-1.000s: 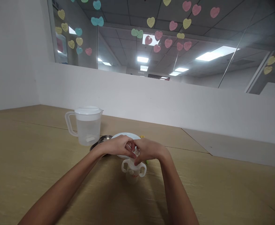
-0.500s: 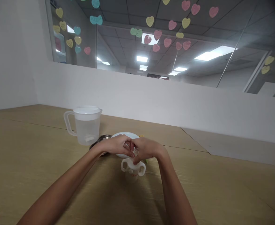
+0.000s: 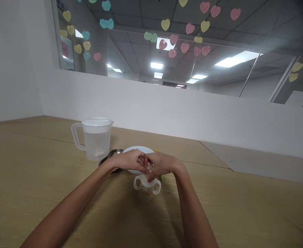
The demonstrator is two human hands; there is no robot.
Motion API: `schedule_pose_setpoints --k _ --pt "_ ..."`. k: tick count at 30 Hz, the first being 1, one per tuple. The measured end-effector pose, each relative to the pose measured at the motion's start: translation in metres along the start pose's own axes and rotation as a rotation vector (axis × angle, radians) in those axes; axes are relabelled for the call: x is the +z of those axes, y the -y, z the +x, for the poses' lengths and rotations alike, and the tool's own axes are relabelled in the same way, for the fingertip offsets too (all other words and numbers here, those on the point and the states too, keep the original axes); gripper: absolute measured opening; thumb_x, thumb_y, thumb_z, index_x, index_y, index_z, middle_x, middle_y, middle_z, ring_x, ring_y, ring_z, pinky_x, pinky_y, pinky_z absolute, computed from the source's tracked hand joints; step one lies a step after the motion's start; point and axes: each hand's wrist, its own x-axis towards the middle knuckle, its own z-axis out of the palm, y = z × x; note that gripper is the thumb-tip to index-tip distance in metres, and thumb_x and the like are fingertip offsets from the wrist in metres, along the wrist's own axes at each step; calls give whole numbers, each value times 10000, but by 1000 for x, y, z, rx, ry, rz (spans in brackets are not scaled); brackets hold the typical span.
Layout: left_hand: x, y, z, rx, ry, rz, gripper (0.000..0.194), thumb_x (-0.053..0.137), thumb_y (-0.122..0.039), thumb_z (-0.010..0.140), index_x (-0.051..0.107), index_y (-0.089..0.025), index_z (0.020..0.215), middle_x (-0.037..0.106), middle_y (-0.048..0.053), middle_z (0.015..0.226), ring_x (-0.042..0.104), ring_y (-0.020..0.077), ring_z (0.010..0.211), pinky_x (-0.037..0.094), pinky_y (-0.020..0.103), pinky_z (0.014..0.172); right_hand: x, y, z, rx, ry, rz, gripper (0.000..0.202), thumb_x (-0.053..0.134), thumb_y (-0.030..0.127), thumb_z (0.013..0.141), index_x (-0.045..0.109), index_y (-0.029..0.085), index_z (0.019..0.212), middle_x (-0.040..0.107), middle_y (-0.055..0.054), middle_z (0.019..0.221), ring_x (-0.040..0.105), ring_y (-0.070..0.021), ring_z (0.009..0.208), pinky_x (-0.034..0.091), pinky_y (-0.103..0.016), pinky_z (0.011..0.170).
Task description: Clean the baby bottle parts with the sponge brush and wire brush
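Note:
A clear baby bottle with two white side handles stands upright on the table. Both my hands meet over its top, where a clear teat-like tip shows between the fingers. My left hand comes from the left, its thumb and fingers closed in a pinch at the tip. From the right, my right hand is closed at the same spot, its thumb low by the white collar. The fingers partly cover the bottle's top.
A lidded clear plastic pitcher stands at the left. Behind my hands lie a metal bowl and a white plate, partly covered. Bits of something yellow and green peek out beside my right hand. A white wall rises behind the table.
Almost nothing differs. Both hands stay closed at the bottle's top, with only slight finger movement, and the view has shifted a little.

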Motion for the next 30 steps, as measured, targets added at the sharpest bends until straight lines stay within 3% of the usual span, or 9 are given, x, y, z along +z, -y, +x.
schedule_pose_setpoints --k 7,11,16,19,22,25,30 --pt "-3 -12 -6 -24 1 95 322 697 -353 641 578 -154 865 622 22 846 585 166 800 437 252 676 6 1 0 48 -23 24 418 704 322 524 512 200 874 596 -4 860 553 -146 713 339 -213 502" --pt "-8 -15 -11 -10 84 59 301 671 -305 673 584 -156 919 628 25 872 585 163 827 445 243 703 6 2 -3 64 -6 103 455 716 309 526 509 208 919 592 0 877 562 -116 612 361 -204 472" --pt "-17 -8 -16 -77 116 74 505 704 -323 634 540 -175 1089 635 50 967 598 166 859 447 231 709 1 2 -10 120 44 207 595 726 329 534 481 213 1064 584 -24 952 523 -82 502 407 -210 418" --pt "-18 -6 -16 -119 116 170 583 724 -332 604 533 -181 1134 641 53 972 596 161 840 445 223 696 -4 1 -19 147 -54 179 638 738 367 538 499 201 1106 585 -41 973 541 -98 571 416 -215 474" --pt "-16 -6 -15 -122 142 251 554 702 -333 625 544 -180 1133 658 39 918 597 162 825 444 225 687 -10 -1 -32 185 -180 171 590 723 371 579 522 183 1100 598 -48 936 551 -119 636 407 -218 519" --pt "-11 -7 -13 -137 153 332 498 698 -330 617 580 -192 1081 659 19 863 597 163 774 429 224 645 -13 -3 -41 208 -227 184 481 676 358 647 536 173 1069 606 -49 898 552 -114 612 403 -217 509" --pt "0 -8 -9 -128 144 420 343 716 -349 567 629 -201 864 626 -18 759 557 143 670 375 209 556 -11 -2 -35 160 -123 259 424 616 334 706 502 172 1081 612 -44 897 535 -81 492 409 -215 452"
